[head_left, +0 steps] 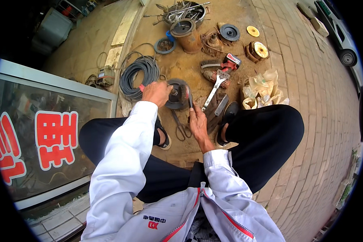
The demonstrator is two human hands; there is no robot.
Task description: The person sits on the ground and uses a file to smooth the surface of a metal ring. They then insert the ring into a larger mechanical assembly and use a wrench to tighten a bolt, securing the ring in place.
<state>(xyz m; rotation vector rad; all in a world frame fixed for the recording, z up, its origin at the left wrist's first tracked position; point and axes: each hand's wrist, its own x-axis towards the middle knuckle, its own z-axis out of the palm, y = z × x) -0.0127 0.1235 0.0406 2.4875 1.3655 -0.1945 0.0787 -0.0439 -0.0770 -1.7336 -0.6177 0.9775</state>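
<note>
A dark round metal part [176,103] with a raised centre lies on the ground between my feet. My left hand [157,93] is closed at its left side, and a small red end [141,87] sticks out past the fingers; the rest of that object is hidden. My right hand [198,123] grips the dark handle of a brush [190,97], whose bristles lie against the part's right side. Below the part are scissors [182,132]. An adjustable wrench [214,89] and a flat grey bar [221,105] lie right of my right hand.
A coil of grey cable [129,76] lies at the left, near a glass door [60,133]. Ahead stand a rusty cylindrical housing [191,42] and a basin of tools [197,14]. A red power tool [230,64] and a crumpled bag [264,90] are to the right.
</note>
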